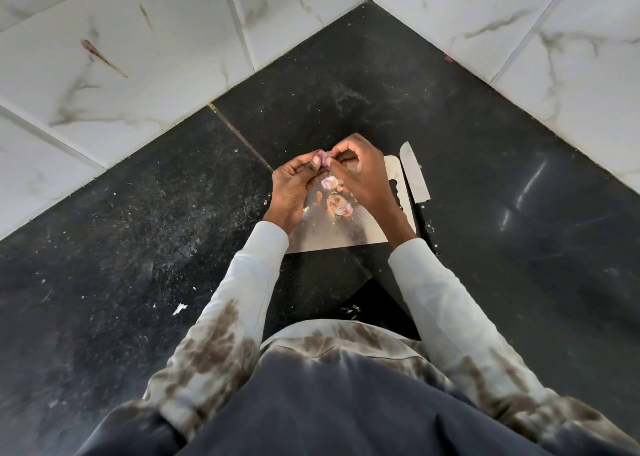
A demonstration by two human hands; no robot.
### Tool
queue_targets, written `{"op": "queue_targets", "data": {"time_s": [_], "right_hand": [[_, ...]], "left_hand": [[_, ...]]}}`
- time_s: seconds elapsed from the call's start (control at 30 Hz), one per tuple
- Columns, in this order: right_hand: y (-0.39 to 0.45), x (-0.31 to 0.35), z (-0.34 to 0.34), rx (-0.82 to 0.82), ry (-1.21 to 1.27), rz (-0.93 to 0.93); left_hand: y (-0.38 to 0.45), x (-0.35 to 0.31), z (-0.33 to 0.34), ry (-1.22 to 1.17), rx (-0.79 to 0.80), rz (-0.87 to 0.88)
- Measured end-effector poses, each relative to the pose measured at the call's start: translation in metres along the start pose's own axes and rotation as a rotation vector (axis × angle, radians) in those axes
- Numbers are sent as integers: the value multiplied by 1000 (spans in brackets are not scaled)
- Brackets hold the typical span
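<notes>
A black stone counter (173,213) in a white-tiled corner: above a steel board (329,233), a person's left hand (294,185) and right hand (360,175) both pinch a small pinkish clove (320,160) with curled fingers. Loose peels (337,204) lie on the board; a knife (414,175) rests just beside it.

A board (332,235) lay on the desk (138,230) at the centre of the frame, with peelings (337,205) on its middle. A knife (414,178) lay just right of it, along its edge. Above the board's upper end the left hand (294,187) and right hand (362,173) met — a clove (320,160) pinched between them.
</notes>
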State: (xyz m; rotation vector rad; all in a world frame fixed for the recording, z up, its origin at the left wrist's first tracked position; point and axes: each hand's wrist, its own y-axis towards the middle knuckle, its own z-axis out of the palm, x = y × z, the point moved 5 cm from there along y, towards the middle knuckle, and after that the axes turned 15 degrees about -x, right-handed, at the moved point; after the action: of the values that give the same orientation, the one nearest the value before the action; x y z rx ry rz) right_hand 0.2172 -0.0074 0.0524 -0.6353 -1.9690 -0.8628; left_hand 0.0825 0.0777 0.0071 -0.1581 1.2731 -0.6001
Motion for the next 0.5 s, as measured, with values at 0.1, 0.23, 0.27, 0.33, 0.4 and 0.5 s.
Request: {"op": "queue_targets", "data": {"time_s": [0.1,0.23,0.27,0.33,0.4,0.5], "right_hand": [[-2,2,-4,-5,56,11],[-3,4,-7,-40,39,-40],[-3,4,-8,-55,29,-51],[-3,3,-7,-67,0,-63],[-2,3,-5,-63,-43,-81],[-3,2,-1,-32,-81,-83]], "left_hand": [[-2,-1,1,-14,7,0],[-3,1,1,-17,0,-17],[-3,1,1,-13,-7,-21],[-3,1,1,-14,-16,-23],[-3,1,-1,-10,-24,-24],[-1,3,-5,21,-38,-23]]}}
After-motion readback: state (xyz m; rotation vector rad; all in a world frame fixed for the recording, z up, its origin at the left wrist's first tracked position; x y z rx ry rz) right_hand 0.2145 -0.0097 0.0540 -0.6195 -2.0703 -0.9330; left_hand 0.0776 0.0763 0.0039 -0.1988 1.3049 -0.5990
